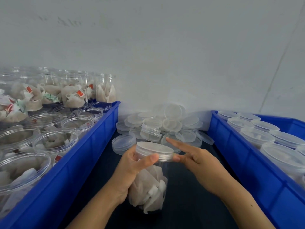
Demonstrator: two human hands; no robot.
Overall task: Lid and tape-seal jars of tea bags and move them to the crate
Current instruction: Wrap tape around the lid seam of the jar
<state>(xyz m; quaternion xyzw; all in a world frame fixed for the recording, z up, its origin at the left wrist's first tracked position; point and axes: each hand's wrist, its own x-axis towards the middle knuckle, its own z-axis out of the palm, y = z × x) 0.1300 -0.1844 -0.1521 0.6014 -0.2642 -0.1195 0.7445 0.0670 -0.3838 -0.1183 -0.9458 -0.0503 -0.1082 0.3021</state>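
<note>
Clear plastic jar of tea bags (148,187) stands upright on the dark surface (189,204), left hand (132,169) gripping its neck. Translucent round lid (155,151) sits on top; right hand (194,156), fingers extended, touches its rim. Lidded-jar blue crate (239,156) lies rightward.

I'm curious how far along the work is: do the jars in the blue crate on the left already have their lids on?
No, the jars in the left blue crate stand with open mouths, tea bags showing inside.
</note>
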